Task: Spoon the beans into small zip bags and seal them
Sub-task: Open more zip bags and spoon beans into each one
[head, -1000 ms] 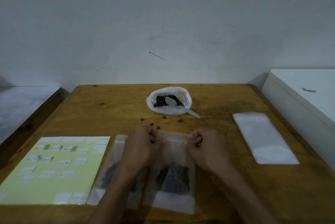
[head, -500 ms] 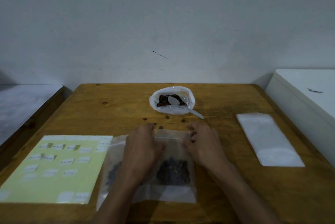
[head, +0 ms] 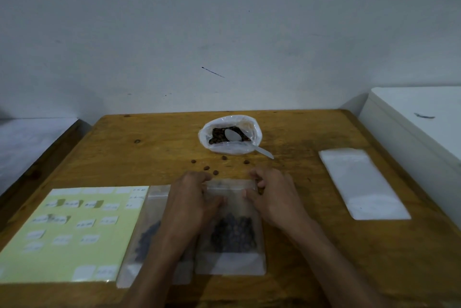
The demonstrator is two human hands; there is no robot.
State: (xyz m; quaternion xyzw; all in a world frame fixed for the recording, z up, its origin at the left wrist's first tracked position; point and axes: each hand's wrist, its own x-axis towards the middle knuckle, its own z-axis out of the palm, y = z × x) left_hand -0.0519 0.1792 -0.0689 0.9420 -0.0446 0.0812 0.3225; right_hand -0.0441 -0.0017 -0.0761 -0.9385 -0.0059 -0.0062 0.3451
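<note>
A matt, knotted wooden table (head: 154, 148) is shown. Clear, faintly glossy plastic zip bags (head: 232, 230) are laid near its front edge, a smooth white plastic spoon (head: 234, 136) in crinkled plastic, and matt yellow-green paper (head: 67, 233) at the left.

A plain grey-white wall (head: 224, 20) fills the upper half, with a short dark stroke (head: 212, 72) near its middle and some faint scuffs. Below it stands a wooden table (head: 154, 153) with visible knots. At the right is a white cabinet (head: 421, 118), at the left a lower grey surface (head: 27, 140). The light is dim and even.
</note>
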